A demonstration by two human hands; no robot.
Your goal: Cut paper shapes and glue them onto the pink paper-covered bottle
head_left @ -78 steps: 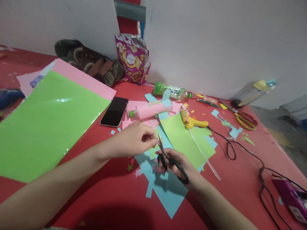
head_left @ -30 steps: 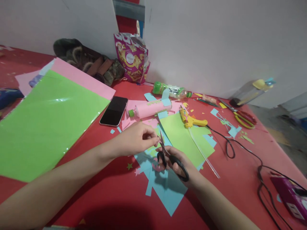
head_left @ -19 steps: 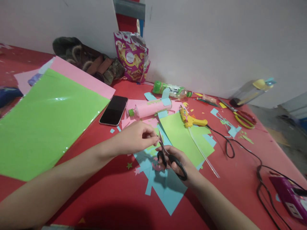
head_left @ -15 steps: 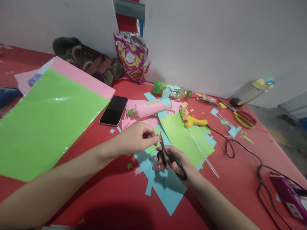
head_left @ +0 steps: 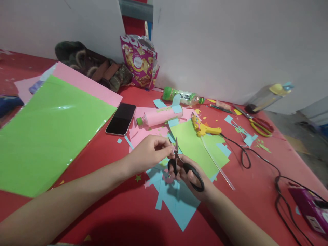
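My right hand (head_left: 191,174) is closed round the black handles of a pair of scissors (head_left: 177,155), whose blades are parted and point away from me. Between the thumb and fingers of my left hand (head_left: 151,152) is a small pink piece of paper (head_left: 173,148), right at the blades. Its outline is mostly hidden by my fingers. Below the hands lie light blue paper sheets (head_left: 179,208), a small pink cut-out (head_left: 167,176), a green paper star (head_left: 138,178) and a pink star (head_left: 146,184).
A yellow glue gun (head_left: 205,130) with its cord lies on green paper. Behind are a pink-wrapped bottle (head_left: 159,117), a green-labelled bottle (head_left: 183,96) and a snack bag (head_left: 139,63). A phone (head_left: 121,119) and a green sheet (head_left: 56,133) are left; red-yellow scissors (head_left: 260,126) and a purple power strip (head_left: 307,212) right.
My left hand has shifted slightly right and toward me with the pink paper. The scissors have turned a little, and their blades are parted wider.
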